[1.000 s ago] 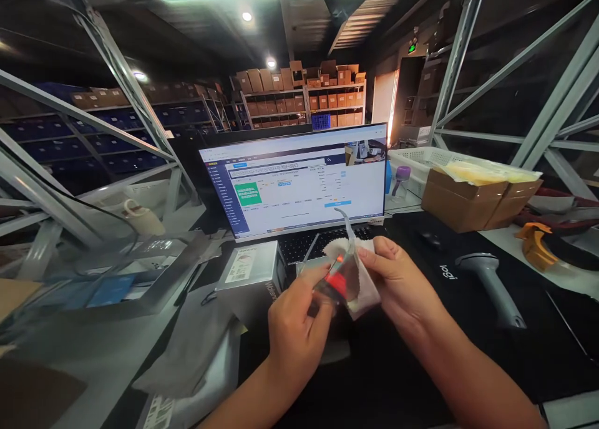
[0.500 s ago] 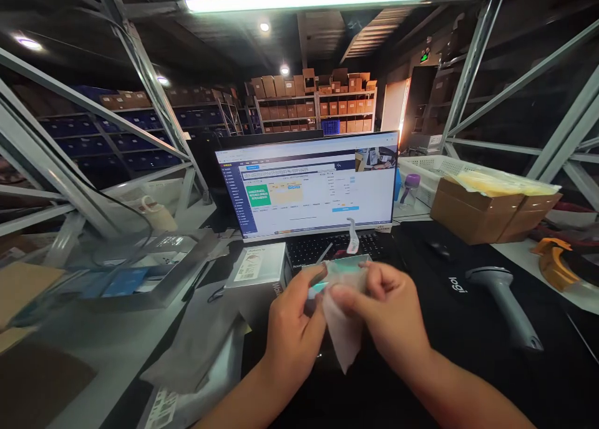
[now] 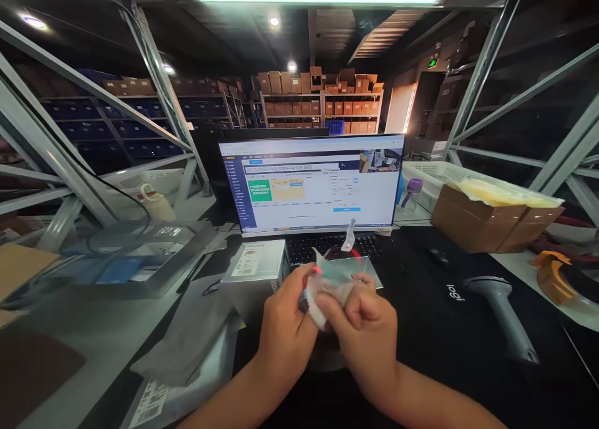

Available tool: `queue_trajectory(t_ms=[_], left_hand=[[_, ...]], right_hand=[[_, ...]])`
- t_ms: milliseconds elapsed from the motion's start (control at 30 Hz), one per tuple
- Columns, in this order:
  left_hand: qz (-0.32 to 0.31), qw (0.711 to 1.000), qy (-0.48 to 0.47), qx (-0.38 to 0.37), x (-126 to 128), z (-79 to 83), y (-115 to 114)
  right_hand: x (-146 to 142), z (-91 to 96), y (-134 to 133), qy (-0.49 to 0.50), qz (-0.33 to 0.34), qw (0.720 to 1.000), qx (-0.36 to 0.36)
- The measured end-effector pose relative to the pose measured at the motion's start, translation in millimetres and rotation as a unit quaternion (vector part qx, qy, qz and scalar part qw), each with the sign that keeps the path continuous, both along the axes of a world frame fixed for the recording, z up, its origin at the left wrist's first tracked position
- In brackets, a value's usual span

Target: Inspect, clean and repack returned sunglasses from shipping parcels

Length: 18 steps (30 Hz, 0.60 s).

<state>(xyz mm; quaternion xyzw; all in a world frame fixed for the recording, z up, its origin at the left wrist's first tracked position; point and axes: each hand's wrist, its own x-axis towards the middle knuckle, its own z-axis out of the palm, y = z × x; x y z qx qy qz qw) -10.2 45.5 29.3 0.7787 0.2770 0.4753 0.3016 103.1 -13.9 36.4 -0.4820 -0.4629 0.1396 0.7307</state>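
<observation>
Both hands work one small clear plastic pouch [image 3: 334,276], held above the table [image 3: 444,329] just in front of the laptop [image 3: 311,183]. The left hand [image 3: 285,329] has its grip clamped on the pouch's left edge; the right hand [image 3: 367,329] has its grip closed over the crumpled lower part. A red glint shows at the pouch's left edge; the contents cannot be made out. For a clean result, pinch near the edges, keep the film taut between both grips, and hold it clear of the keyboard [image 3: 327,245]. The barcode scanner [image 3: 500,310] lies well apart to the right
</observation>
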Motion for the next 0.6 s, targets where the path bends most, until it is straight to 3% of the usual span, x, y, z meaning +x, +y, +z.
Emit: queue_trajectory(t_ms=[100,200,300,433,533,600], left_hand=[[-0.004,1.000,0.020,0.020,0.0,3.1,0.0],[-0.009,0.995,0.069,0.073,2.1,8.0,2.0],[-0.027,0.992,0.089,0.088,4.4,11.1,3.8],[0.006,0.995,0.075,0.067,4.6,9.2,2.1],[0.024,0.999,0.022,0.041,2.8,6.0,-0.4],[0.017,0.999,-0.012,0.035,1.6,5.3,-1.3]], right_hand=[[15.6,12.0,1.1,0.105,0.078,0.991,-0.041],[42.2,29.6,4.7,0.257,0.161,0.951,-0.062],[57.7,38.0,8.7,0.305,0.169,0.936,-0.057],[41.6,26.4,8.0,0.252,0.112,0.960,-0.042],[14.5,9.7,2.2,0.087,0.018,0.996,-0.034],[2.8,2.8,-1.3,-0.024,-0.025,0.999,0.001]])
